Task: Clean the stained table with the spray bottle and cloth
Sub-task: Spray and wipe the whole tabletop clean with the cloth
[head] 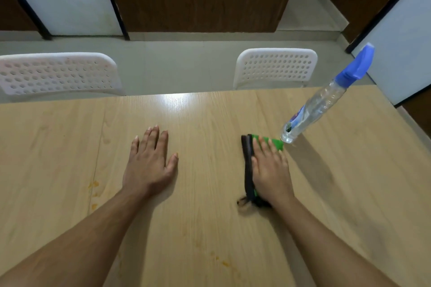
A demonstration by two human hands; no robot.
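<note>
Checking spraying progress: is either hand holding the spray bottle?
No, the spray bottle stands alone; the right hand presses the cloth.

On the light wooden table (210,228), the folded green and black cloth (249,165) is pressed under the right hand (270,170), with the clear plastic blue-capped spray bottle (324,98) stood just behind and the left hand (149,165) laid flat to its left.

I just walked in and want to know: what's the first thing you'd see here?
Two hands lie flat on the wooden table: the left hand on bare wood, the right hand pressing a green and black cloth. Beside the cloth stands a clear spray bottle with a blue top. Orange stains dot the wood near the left arm.
</note>
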